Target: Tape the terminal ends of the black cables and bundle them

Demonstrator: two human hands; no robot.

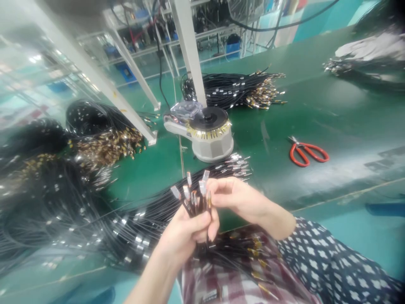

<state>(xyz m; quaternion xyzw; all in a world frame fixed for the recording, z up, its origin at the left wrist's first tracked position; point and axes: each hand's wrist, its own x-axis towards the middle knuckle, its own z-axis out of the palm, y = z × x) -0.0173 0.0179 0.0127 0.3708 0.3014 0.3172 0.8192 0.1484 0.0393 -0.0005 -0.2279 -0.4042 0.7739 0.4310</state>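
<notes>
My left hand (pixel 191 230) is wrapped round a bunch of thin black cables (pixel 196 203), whose ends with silvery metal connectors and pale tags fan upward above the fist. Close beside it, my right hand (pixel 232 194) pinches at the right side of the bunch, near one cable's end with a brass-coloured tip; what exactly lies between its fingertips is partly hidden. More black cables with gold tips (pixel 257 253) lie across my lap below the hands. Just beyond the hands, a cable bundle with silvery ends (pixel 236 166) rests on the green table.
A round white tape dispenser (pixel 212 145) stands ahead of the hands. Red-handled cutters (pixel 305 153) lie to the right. Cable bundles sit behind the dispenser (pixel 234 90) and at the left (pixel 104 145). White metal posts (pixel 193 50) rise from the green table (pixel 268 126).
</notes>
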